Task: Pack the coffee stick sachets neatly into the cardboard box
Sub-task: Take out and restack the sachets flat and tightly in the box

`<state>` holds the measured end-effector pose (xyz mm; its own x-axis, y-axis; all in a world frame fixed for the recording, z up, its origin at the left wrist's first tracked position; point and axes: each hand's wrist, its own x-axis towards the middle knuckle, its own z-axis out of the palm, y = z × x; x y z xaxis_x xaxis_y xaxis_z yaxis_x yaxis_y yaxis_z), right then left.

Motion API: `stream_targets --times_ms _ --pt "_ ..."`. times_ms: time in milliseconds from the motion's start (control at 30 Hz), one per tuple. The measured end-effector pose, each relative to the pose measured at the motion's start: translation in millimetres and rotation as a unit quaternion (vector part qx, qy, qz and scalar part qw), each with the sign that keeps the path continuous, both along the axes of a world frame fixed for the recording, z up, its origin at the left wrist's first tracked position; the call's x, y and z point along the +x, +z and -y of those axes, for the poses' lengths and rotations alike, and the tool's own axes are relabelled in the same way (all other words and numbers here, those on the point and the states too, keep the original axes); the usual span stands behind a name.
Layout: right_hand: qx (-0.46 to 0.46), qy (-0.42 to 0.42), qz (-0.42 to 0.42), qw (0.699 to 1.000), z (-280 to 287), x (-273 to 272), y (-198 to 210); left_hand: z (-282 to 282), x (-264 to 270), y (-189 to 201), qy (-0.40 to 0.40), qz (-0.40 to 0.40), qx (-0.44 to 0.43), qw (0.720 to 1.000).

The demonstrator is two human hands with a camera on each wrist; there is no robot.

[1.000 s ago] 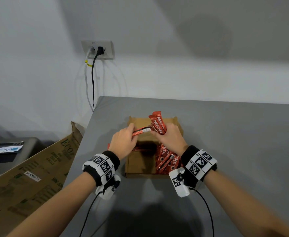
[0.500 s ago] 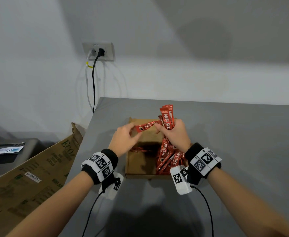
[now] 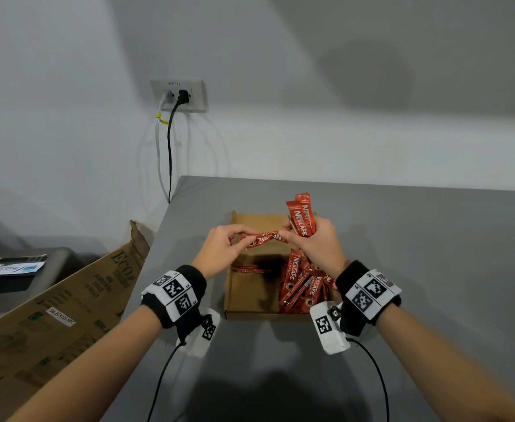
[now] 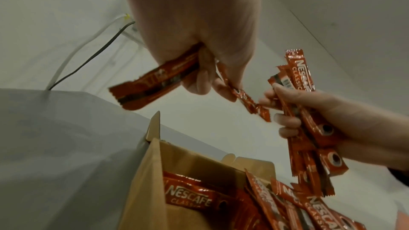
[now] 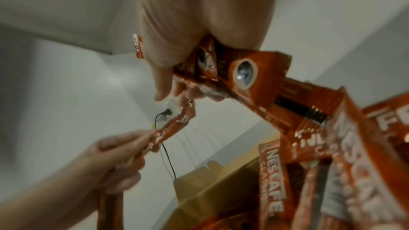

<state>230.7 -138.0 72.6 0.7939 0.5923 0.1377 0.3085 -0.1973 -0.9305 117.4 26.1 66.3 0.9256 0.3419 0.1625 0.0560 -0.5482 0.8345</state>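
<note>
left hand (image 3: 223, 245) grip pinched 1 sachet (image 3: 262, 238) above cardboard box (image 3: 244, 292) | right hand (image 3: 317, 243) grip clutched upright bundle of sachets (image 3: 301, 217), fingertips on same sachet | loose sachets (image 3: 303, 284) lay in box's right side on tabletop (image 3: 417, 239)

Wall socket (image 3: 179, 95) with black plug (image 3: 183, 96), large printed carton (image 3: 67, 300) left of grey table (image 3: 432, 269).

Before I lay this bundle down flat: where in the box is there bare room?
The cardboard box has bare floor in its left half, between the left wall and the sachet pile. The right half is crowded. One sachet lies across the left part.
</note>
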Motion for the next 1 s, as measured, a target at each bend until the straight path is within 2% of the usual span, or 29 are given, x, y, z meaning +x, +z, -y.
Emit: stream_targets --times_ms 100,200,433,567,700,767,867,933,1000 --pt "-0.033 -0.007 0.021 0.999 -0.9 -1.5 -4.1 -0.9 0.4 1.8 -0.001 0.0 0.012 1.0" --pt "-0.023 -0.018 0.004 1.0 -0.7 -1.4 -4.2 -4.5 0.4 -0.2 -0.001 0.0 0.012 1.0" --pt "-0.077 0.113 -0.028 0.99 4.1 12.2 6.0 -11.1 -2.9 6.0 -0.058 -0.042 0.03 0.997" --pt "-0.095 0.086 0.005 0.992 1.6 11.0 0.1 -11.1 -2.3 1.0 -0.039 -0.063 0.038 0.997" --pt "-0.116 0.095 0.072 0.986 -7.0 5.9 3.0 -7.1 6.9 2.9 -0.074 -0.089 0.123 0.986" --pt "-0.095 0.064 0.074 0.991 -12.5 3.7 2.8 -3.7 10.8 3.8 -0.056 -0.093 0.143 0.984" --pt "-0.039 -0.022 0.061 0.997 -13.4 2.1 -4.7 -3.1 14.6 5.5 0.05 -0.038 0.043 0.997" --pt "-0.02 -0.021 0.029 0.999 -12.1 -3.3 -11.2 -1.9 17.8 4.6 0.097 0.004 -0.035 0.995" --pt "-0.019 0.008 0.011 1.0 -13.7 -12.0 -12.6 1.2 20.7 4.2 0.09 0.022 -0.1 0.991"
